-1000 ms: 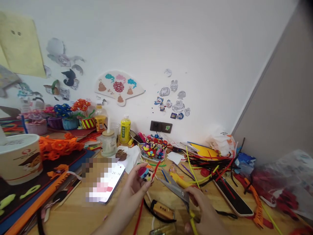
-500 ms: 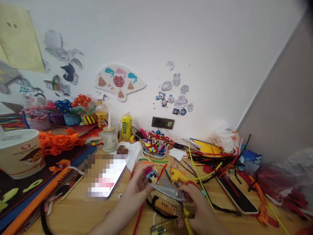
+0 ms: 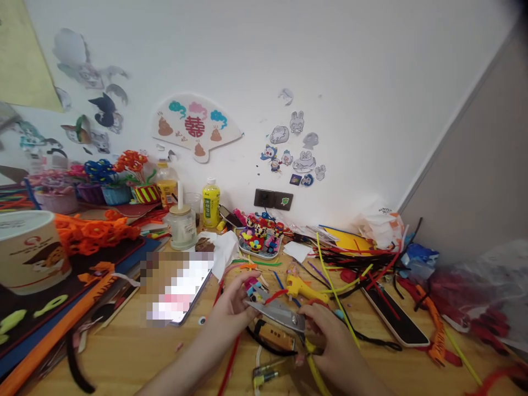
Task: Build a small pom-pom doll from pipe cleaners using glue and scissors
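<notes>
My left hand (image 3: 233, 308) is closed around a small colourful figure (image 3: 252, 285), partly hidden by the fingers. A short red pipe cleaner (image 3: 277, 296) sticks out beside the figure, just above the scissor blades. My right hand (image 3: 336, 335) grips the scissors (image 3: 280, 318), whose metal blades point left toward my left fingertips. Its fingers partly cover the handles. Beneath the right hand hangs a yellow strip (image 3: 317, 377); whether the hand holds it is unclear. Below the scissors lie an orange-brown block-like object (image 3: 274, 334) and a clear yellowish lighter-like piece (image 3: 268, 374).
A yellow glue gun (image 3: 305, 289) lies beyond my right hand. Left are a lit phone (image 3: 192, 291), a googly eye (image 3: 202, 320) and a paper cup (image 3: 31, 253). Behind stand a tray of small figures (image 3: 260, 254) and a yellow bottle (image 3: 210, 203). A dark phone (image 3: 396, 316) lies right.
The view has shifted slightly, with the wall and table things sliding up and left. The red pipe cleaner, upright before, now lies flatter near the blades. Both hands keep their holds.
</notes>
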